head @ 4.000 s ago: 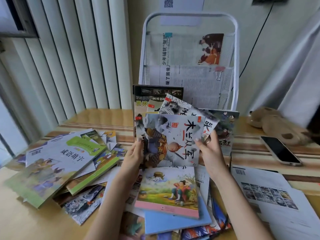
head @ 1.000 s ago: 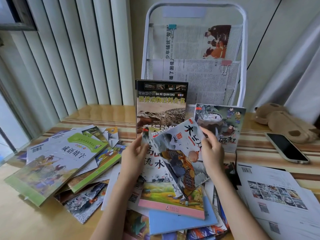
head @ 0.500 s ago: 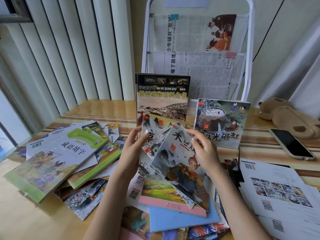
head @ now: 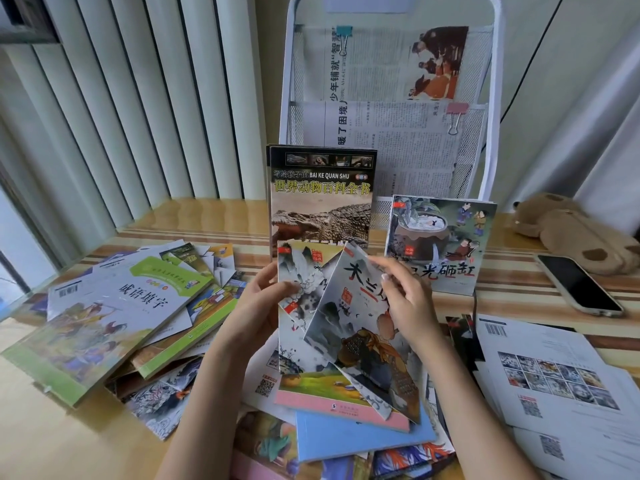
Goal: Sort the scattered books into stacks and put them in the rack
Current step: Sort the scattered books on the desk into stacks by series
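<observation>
Left hand (head: 258,308) grips an upright grey ink-painting booklet (head: 298,306), right hand (head: 407,303) pinches a tilted thin warrior-cover paperback (head: 367,344): judged light, floppy, glossy; best held by its edges.

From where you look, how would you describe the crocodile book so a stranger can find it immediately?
Find the white mesh rack standing at the back of the table. The crocodile book stands upright against its lower left part, behind the booklets that both hands hold. It is taller than the painted-jar booklet on its right, and only it has a black cover with yellow title.
</observation>
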